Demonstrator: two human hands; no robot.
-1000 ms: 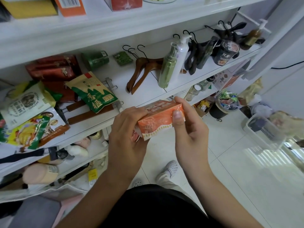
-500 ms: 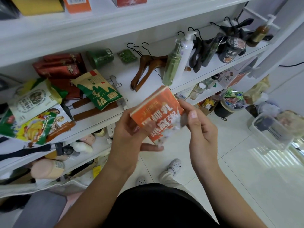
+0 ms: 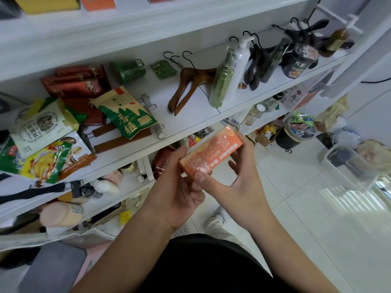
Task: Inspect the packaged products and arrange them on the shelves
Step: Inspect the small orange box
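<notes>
this looks like a small shop or a store room. long white shelves run along the wall, one above the other. they hold many sorts of things all mixed up: snack bags, red packs, a green jar, wooden hangers, black hangers, pump bottles and a noodle cup. the floor has pale shiny tiles. a full bin and a clear plastic box sit on the floor near the shelves.
</notes>
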